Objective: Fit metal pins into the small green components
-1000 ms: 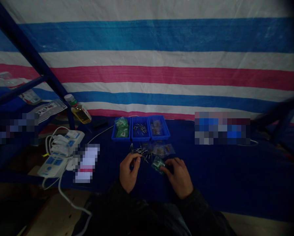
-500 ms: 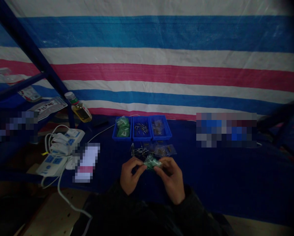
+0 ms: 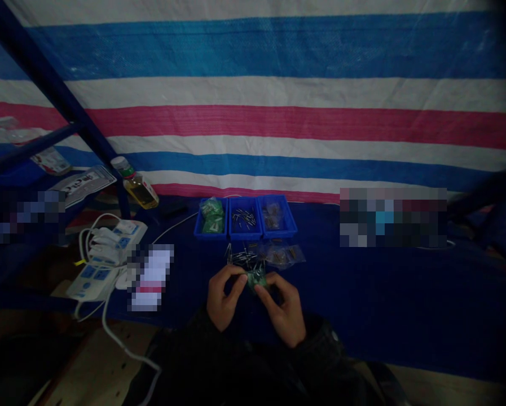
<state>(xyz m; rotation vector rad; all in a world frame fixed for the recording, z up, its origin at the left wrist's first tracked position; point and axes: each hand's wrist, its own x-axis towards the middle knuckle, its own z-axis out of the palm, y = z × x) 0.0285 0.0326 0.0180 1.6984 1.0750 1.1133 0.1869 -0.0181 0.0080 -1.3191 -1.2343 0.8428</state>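
Observation:
Between my two hands is a small clear plastic bag (image 3: 256,277) with something green in it. My left hand (image 3: 224,296) pinches its left side between thumb and fingers. On the other side, my right hand (image 3: 284,307) grips the bag, thumb pressed near its lower edge. Just beyond my fingertips lies a loose pile of thin metal pins (image 3: 241,257). To the right of the pile are small clear bags (image 3: 281,255) with brownish metal pieces. Farther back stand three blue bins: a left bin (image 3: 197,230) with green bags, a middle bin (image 3: 245,233) with metal pins, a right bin (image 3: 287,228) with clear bags.
At the left, white power strips (image 3: 94,276) with plugs and cables lie beside a blurred-out phone-like object (image 3: 152,279). A bottle of yellowish liquid (image 3: 139,189) leans near the blue frame post (image 3: 96,141). Striped sheeting (image 3: 256,121) hangs behind the blue table (image 3: 383,304).
My right hand has moved left, closer to my left hand. The green bag between them looks narrower and more bunched. The camera view has shifted slightly.

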